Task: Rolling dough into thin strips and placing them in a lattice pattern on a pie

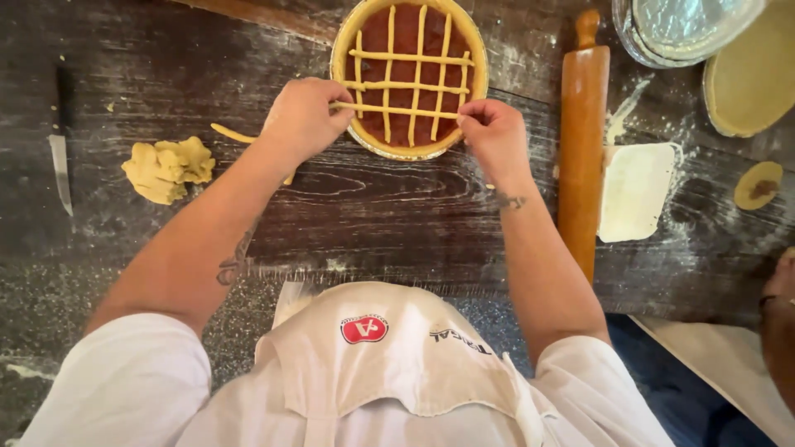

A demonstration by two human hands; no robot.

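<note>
A round tart [408,33] with dark red filling and a lattice of thin pale dough strips sits at the far middle of the dark wooden table [364,207]. My left hand [305,116] pinches one end of a dough strip [396,110] at the tart's near left rim. My right hand [493,132] pinches the strip's other end at the near right rim. The strip lies stretched across the near part of the tart between both hands.
A wooden rolling pin [582,141] lies right of the tart, beside a pale flat scraper [636,190]. A lump of dough scraps [166,170] and a knife [60,157] lie at left. Stacked foil tins [687,29], a dough-lined tin [754,74] and a small dough disc [758,185] are at far right.
</note>
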